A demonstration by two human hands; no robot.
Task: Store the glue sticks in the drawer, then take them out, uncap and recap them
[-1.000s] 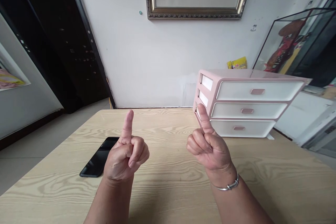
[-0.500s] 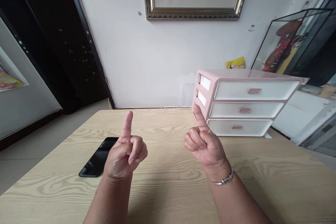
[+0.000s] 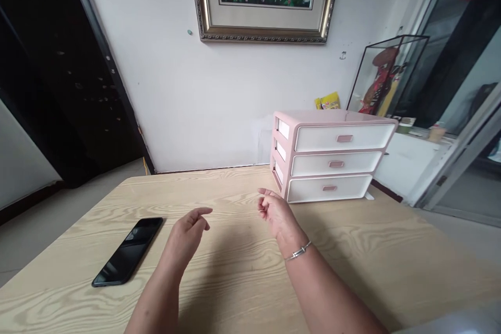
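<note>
My left hand [image 3: 188,232] hovers over the wooden table [image 3: 235,292], its index finger stretched toward the right and the other fingers loosely curled. It holds nothing. To its left lies a black smartphone [image 3: 129,251], screen up and apart from the hand. My right hand [image 3: 275,212], with a silver bangle [image 3: 298,252] on the wrist, is also above the table. Its index finger points left, the rest are bent, and nothing shows in it. Just behind the right hand stands a pink and white three-drawer cabinet [image 3: 335,164] with all its drawers closed.
A framed picture [image 3: 264,34] hangs on the white wall behind the table. A yellow packet [image 3: 327,100] shows behind the cabinet's top. Farther right stands a glass case [image 3: 376,81] with a figure inside. A dark doorway [image 3: 58,88] is at the left.
Both index fingers pointed up before; now they point inward toward each other and the hands have turned. The view has shifted to the right, and the whole phone shows.
</note>
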